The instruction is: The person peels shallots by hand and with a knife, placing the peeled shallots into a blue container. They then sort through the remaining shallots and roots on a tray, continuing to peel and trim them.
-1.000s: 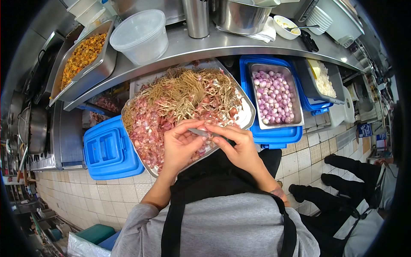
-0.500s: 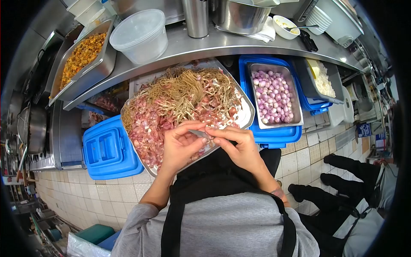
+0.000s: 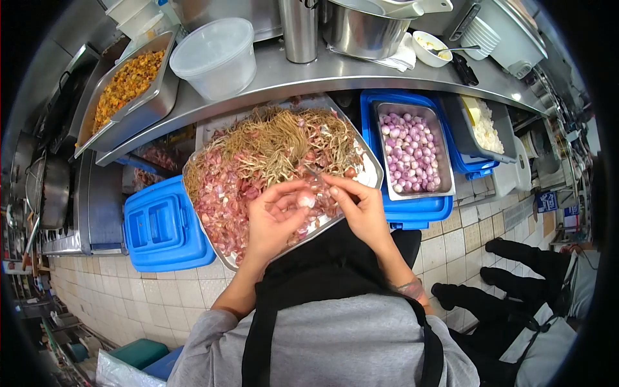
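Note:
A small pale shallot point(image 3: 305, 199) rests against the fingers of my left hand point(image 3: 276, 213), which are curled round it. My right hand point(image 3: 358, 206) is pinched just to the right, at the edge of a thin knife point(image 3: 313, 171) whose blade points up and left; its handle is hidden by the fingers. Both hands are over the near edge of a large metal tray point(image 3: 225, 213) heaped with reddish shallot skins and dry, stringy roots point(image 3: 277, 143). A steel pan point(image 3: 419, 191) of peeled purple shallots stands to the right.
Blue lids point(image 3: 151, 222) lie left of the tray. Above runs a steel counter point(image 3: 277, 77) with a clear tub point(image 3: 216, 61), a pan of orange food point(image 3: 132, 84), a pot point(image 3: 364, 32) and a white bowl point(image 3: 433, 58). Black-trousered legs point(image 3: 516, 277) of other people show at right.
The knife now points up and away from the shallot, and my right hand has moved slightly up and apart from my left. The shallot now shows in my left fingers.

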A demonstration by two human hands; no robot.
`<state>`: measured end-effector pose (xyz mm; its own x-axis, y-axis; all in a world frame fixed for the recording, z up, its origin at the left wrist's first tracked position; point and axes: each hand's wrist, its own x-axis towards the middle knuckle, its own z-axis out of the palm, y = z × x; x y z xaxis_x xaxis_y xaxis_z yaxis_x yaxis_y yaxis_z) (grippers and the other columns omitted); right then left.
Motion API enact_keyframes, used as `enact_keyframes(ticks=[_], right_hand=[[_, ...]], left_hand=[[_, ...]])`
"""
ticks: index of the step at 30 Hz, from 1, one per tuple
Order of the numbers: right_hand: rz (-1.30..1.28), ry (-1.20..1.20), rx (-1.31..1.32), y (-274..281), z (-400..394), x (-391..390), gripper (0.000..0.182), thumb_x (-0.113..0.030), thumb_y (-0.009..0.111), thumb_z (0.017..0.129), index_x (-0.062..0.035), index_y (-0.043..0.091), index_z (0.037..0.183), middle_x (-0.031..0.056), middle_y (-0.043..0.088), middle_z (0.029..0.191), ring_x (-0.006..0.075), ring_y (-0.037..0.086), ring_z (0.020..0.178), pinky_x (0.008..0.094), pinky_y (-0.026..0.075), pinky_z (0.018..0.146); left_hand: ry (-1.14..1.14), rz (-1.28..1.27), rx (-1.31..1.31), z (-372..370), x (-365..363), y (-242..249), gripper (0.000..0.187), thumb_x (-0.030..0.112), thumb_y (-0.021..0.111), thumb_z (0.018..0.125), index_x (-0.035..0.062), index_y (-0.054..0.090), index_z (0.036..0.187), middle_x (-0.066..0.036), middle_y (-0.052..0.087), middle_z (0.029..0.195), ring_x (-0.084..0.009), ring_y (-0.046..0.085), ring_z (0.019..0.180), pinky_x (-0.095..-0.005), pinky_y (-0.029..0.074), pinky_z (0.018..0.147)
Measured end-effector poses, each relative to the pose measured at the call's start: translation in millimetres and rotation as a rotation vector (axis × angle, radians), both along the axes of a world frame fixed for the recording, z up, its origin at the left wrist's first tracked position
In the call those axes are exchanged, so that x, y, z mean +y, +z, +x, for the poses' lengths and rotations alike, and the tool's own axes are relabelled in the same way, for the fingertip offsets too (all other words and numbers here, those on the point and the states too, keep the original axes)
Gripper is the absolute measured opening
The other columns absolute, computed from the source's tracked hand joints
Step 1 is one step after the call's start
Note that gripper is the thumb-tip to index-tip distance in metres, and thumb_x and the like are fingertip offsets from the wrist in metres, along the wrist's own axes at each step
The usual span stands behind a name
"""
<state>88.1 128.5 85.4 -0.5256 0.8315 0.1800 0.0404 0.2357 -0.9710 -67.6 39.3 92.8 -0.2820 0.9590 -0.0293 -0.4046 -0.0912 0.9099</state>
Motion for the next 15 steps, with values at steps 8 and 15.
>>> enact_keyframes(ticks=[8, 15], right_hand=[[0.141, 0.105, 0.005, 18.5, -1.9, -19.0, 0.030, -0.003, 0.063, 0.081, -0.0022, 0.062, 0.111, 0.0149, 0.066, 0.100, 0.0216, 0.066, 0.087, 0.0282, 0.050, 0.075], [-0.160, 0.188, 0.072, 7.3, 4.1, -12.2, 0.026, -0.007, 0.059, 0.087, -0.0018, 0.061, 0.112, 0.0082, 0.067, 0.087, 0.0079, 0.059, 0.071, 0.0202, 0.046, 0.060]], left_hand=[[0.048, 0.034, 0.027, -1.9, 1.1, -12.9, 0.034, -0.015, 0.058, 0.077, -0.0058, 0.056, 0.110, -0.011, 0.054, 0.113, -0.0177, 0.057, 0.102, -0.0289, 0.051, 0.086], [0.001, 0.051, -0.016, -1.3, -2.4, -17.0, 0.033, -0.015, 0.059, 0.076, -0.0064, 0.058, 0.108, -0.013, 0.052, 0.117, -0.0189, 0.055, 0.106, -0.0303, 0.050, 0.089]])
